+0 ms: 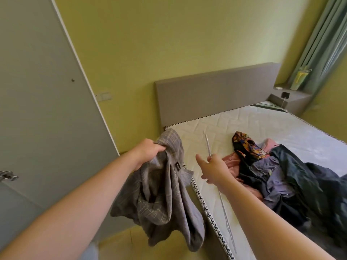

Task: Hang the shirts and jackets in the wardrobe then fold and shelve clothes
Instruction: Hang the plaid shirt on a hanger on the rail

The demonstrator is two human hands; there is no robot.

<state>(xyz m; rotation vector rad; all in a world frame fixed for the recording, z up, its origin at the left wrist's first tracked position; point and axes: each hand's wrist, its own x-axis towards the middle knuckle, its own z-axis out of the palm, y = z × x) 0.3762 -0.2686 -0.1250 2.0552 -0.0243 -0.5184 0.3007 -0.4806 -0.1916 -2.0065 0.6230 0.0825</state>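
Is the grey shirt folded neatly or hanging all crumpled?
Crumpled, not folded. The grey shirt dangles in loose bunches from the left hand, which grips its top. The right hand holds a hanger.

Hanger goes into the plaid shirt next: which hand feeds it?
Right, most likely. The right hand grips the white hanger over the mattress; the left hand is busy holding up the grey plaid shirt.

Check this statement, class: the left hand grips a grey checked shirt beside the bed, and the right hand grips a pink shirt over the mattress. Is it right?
Not quite. The head view shows the right hand gripping a thin white hanger, not a garment, over the mattress. The rest stands.
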